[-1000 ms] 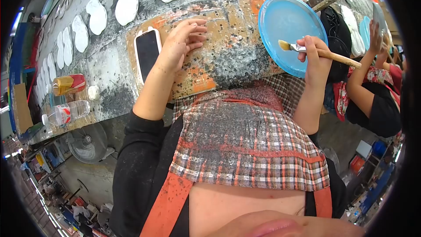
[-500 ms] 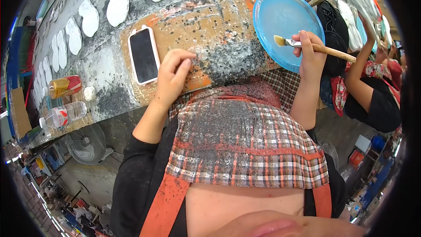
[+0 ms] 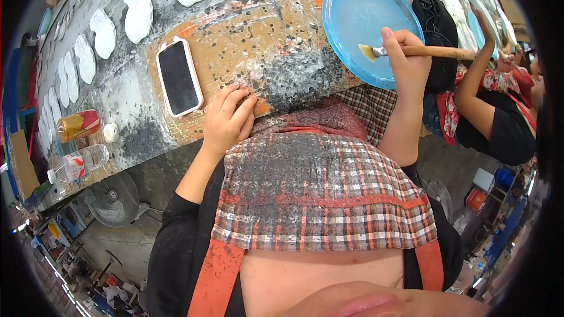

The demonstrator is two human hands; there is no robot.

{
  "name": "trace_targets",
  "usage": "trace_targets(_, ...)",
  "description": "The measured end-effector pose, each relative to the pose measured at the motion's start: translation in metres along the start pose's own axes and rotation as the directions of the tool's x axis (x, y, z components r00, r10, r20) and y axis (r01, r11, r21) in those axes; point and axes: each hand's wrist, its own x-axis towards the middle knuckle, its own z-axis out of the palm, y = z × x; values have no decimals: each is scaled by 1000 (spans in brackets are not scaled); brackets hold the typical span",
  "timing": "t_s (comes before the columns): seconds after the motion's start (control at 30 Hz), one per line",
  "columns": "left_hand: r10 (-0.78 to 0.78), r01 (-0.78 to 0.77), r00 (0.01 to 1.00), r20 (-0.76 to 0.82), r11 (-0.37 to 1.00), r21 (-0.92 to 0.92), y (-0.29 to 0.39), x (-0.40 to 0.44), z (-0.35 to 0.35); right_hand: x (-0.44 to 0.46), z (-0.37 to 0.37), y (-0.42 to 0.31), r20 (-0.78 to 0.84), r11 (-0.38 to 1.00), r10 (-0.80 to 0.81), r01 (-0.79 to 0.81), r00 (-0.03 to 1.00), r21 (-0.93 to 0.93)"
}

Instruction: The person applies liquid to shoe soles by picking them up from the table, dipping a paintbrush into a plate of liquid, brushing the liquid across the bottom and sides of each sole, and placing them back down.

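Note:
In my right hand (image 3: 406, 58) is a paintbrush (image 3: 442, 51) with a wooden handle, a metal collar and pale bristles. Its bristles point left, over the round blue tray (image 3: 330, 29), which holds a thin whitish, translucent layer. Whether the bristles touch that layer I cannot tell. My left hand (image 3: 226, 120) holds nothing; it rests at the near edge of a stained cardboard sheet (image 3: 235, 35), fingers loosely bent and lying down. Just left of it lies a phone (image 3: 179, 76) in a pale pink case, its screen dark.
White shoe-sole-shaped pieces (image 3: 138, 12) line the far side of the worktable. At left lie a clear bottle (image 3: 88, 163), a bottle of yellowish liquid (image 3: 78, 125) and a small white lump (image 3: 111, 132). A black bag (image 3: 433, 29) and another person's arm (image 3: 474, 91) are at right.
My left hand has drawn back toward the table's near edge, its fingers settling lower. The brush has turned to lie more level, bristles still over the tray. The whole view has shifted slightly.

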Motion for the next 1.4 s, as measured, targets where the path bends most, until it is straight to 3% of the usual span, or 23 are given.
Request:
trace_targets(0.07,7,-7,1000,-1,1000,0,1,0,0,1,0,-1,34,996,19,-16,999,-84)
trace_targets(0.17,7,-7,1000,-7,1000,6,2,2,-1,1,5,-3,273,986,7,39,962,-165)
trace_targets(0.3,0,0,1000,-21,1000,9,2,2,0,5,10,-8,212,983,28,12,977,-184)
trace_targets(0.37,1,-1,1000,-21,1000,11,2,2,0,6,10,-6,62,996,49,-45,997,-76)
trace_targets(0.63,3,-3,1000,-28,1000,15,1,2,1,6,9,-5,179,975,17,23,984,-221)
trace_targets(0.7,0,1,1000,-26,1000,19,1,2,1,6,6,-8,69,986,44,-33,997,-161)
trace_targets(0.83,-1,1,1000,-23,1000,21,1,2,1,3,2,-8,56,981,106,-96,993,-166)
trace_targets(0.97,-4,5,1000,-22,1000,23,1,2,1,1,0,-2,154,962,66,-22,986,-274)
trace_targets(1.07,-15,15,1000,-25,999,30,1,1,2,4,-2,0,22,971,47,-41,999,-235)
trace_targets(1.2,-8,9,999,-32,1000,22,1,1,3,2,-4,-1,23,983,72,-67,997,-171)
trace_targets(1.3,-9,10,1000,-28,1000,21,1,1,2,0,-2,-1,78,968,62,-41,995,-246)
trace_targets(1.4,-10,10,1000,-24,1000,22,1,1,1,2,-3,-2,3,972,40,-39,999,-231)
